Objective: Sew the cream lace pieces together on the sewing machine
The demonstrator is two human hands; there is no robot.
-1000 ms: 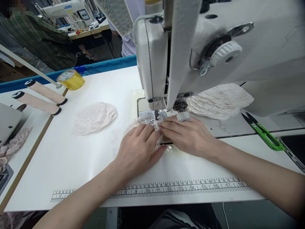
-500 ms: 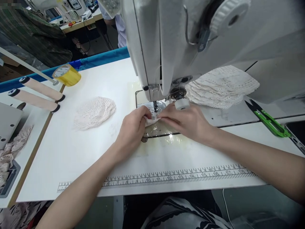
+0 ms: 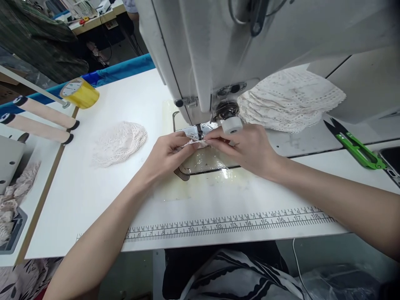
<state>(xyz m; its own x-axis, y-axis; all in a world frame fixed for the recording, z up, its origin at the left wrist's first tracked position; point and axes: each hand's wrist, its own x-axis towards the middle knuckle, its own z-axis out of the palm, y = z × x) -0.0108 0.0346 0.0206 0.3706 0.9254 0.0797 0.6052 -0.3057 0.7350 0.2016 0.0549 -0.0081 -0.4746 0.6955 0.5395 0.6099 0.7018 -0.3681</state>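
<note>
A small piece of white lace fabric (image 3: 200, 144) lies at the presser foot (image 3: 200, 131) of a sewing machine (image 3: 187, 62). On its left side my left hand (image 3: 165, 154) is closed, thumb and fingers pinching the edge. From the right, my right hand (image 3: 246, 148) pinches the same piece close to the foot, its fingers partly behind the white round knob (image 3: 231, 125). Left of my hands, a loose lace piece (image 3: 120, 143) rests on the white table (image 3: 103, 208). A stack of lace pieces (image 3: 290, 100) lies behind my right hand, on the machine bed.
Green thread snips (image 3: 359, 148) and a phone (image 3: 392, 160) lie at the right. Yellow tape (image 3: 80, 93) and two thread cones (image 3: 40, 125) stand at the left. A printed ruler (image 3: 218, 227) runs along the front edge. Another person's checked sleeve (image 3: 40, 37) shows at the back left.
My left hand has shifted left and turned flatter, with its thumb now along the lace. My right hand keeps its pinch near the foot. The whole view has shifted slightly.
</note>
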